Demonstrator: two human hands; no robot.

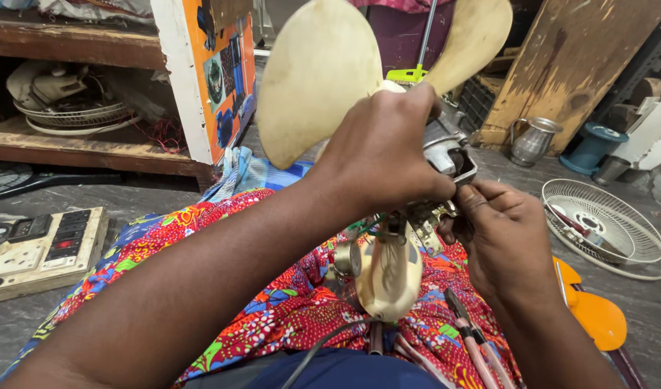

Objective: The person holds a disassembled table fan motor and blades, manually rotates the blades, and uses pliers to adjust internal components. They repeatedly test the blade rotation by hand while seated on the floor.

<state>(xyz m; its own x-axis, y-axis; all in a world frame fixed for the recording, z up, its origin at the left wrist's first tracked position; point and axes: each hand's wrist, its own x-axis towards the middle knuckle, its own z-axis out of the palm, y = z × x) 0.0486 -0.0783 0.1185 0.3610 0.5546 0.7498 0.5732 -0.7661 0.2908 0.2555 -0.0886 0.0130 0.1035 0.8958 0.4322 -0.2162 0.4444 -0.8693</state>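
A cream table fan with its grille off rests on my lap, its blades [312, 72] pointing away from me. My left hand [384, 148] wraps over the hub and the bare metal motor [449, 148], gripping the fan. My right hand [500, 230] is at the right underside of the motor, fingertips pinched at a small part that I cannot make out. The fan's cream neck and base [389, 270] hang down between my hands. A red floral cloth [273, 302] covers my legs.
A wire fan grille [606, 225] lies on the floor at the right, with a metal jug [532, 140] behind it. An electrical switchboard [38, 248] sits at the left. An orange-handled tool [593, 313] and red-handled tools [471, 338] lie near my right leg. Wooden shelves stand at the back left.
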